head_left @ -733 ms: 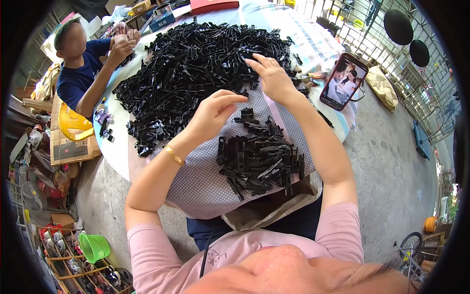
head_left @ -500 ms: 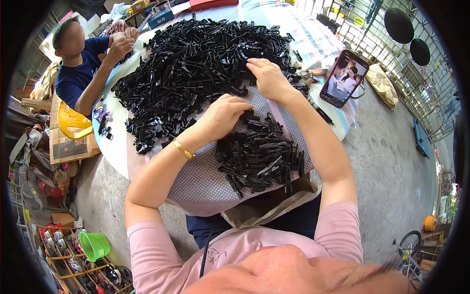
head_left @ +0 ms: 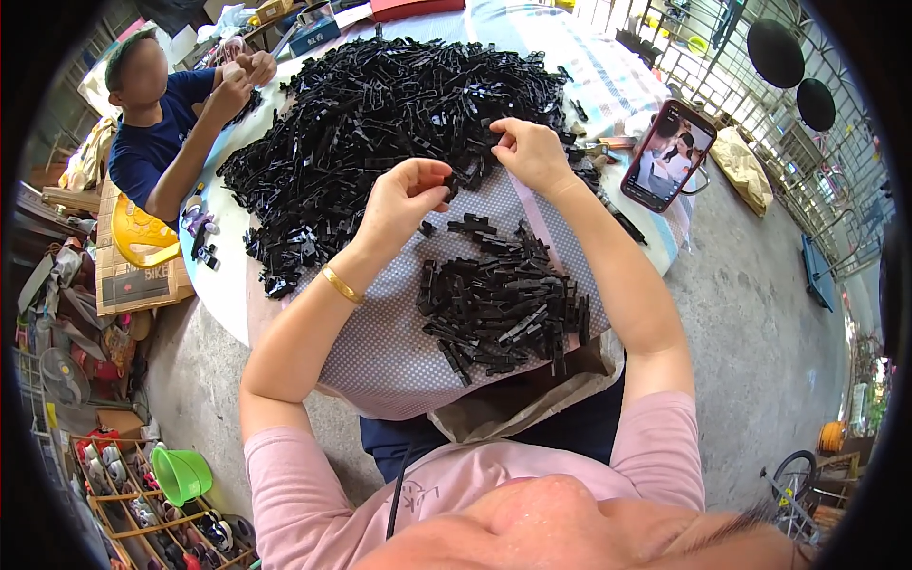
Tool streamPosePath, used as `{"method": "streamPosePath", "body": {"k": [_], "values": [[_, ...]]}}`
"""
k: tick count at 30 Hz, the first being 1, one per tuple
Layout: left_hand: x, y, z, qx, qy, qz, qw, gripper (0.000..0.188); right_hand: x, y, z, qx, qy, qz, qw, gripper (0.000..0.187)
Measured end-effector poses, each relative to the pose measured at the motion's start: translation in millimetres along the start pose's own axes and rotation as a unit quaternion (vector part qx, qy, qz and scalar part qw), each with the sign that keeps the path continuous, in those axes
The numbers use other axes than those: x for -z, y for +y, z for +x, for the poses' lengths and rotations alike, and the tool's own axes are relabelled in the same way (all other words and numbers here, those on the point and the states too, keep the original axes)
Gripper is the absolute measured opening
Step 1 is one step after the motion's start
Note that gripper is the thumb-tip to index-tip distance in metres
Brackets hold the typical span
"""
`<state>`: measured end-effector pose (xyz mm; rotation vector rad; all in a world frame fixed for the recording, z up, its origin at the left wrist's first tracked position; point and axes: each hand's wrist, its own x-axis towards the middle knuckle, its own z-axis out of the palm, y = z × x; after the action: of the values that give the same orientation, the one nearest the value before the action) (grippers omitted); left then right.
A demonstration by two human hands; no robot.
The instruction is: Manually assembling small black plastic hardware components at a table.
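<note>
Left hand (head_left: 404, 204) pinching black piece (head_left: 450, 187); right hand (head_left: 537, 157) at black pile (head_left: 380, 114).

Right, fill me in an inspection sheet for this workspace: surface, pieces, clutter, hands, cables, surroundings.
Surface: table covered by a grey-and-white dotted cloth with a pink stripe.
Pieces: large heap of glossy black clip-like pieces on the far side; smaller pile of slim black pieces near the wearer.
Clutter: dark-red-cased smartphone, screen lit, at the right; red box at the far edge.
Hands: left hand pinches a small dark piece; right hand beside the large heap, grip unclear.
Cables: thin black cord on the pink shirt.
Surroundings: grey concrete floor; co-worker in dark-blue T-shirt; green plastic bucket.
</note>
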<state>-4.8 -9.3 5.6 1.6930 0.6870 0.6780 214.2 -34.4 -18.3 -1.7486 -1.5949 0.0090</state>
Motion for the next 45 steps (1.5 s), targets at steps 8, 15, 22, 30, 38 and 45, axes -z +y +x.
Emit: {"method": "streamPosePath", "body": {"k": [8, 15, 22, 30, 38, 45], "values": [[0, -3, -1, 0.016, 0.013, -0.192, 0.981, 0.032, -10, -3, -2, -0.021, 0.02, -0.057, 0.998, 0.021], [9, -7, 4, 0.036, 0.005, -0.269, 0.963, 0.027, 3, -13, -2, 0.003, 0.066, 0.114, 0.991, 0.021], [12, -11, 3, 0.021, -0.046, -0.324, 0.945, 0.018, 36, -59, -25, -0.088, -0.204, 0.466, 0.856, 0.014], [24, -16, 12, 0.021, 0.026, -0.314, 0.949, 0.017, 42, -67, -28, 0.12, -0.195, 0.329, 0.916, 0.016], [28, -7, 7, -0.008, 0.047, -0.201, 0.978, 0.017, 33, -117, -49, 0.265, -0.307, 0.16, 0.9, 0.034], [25, -2, 0, 0.017, 0.037, -0.196, 0.98, 0.017, 18, -122, -49, 0.252, -0.375, 0.151, 0.879, 0.028]]}}
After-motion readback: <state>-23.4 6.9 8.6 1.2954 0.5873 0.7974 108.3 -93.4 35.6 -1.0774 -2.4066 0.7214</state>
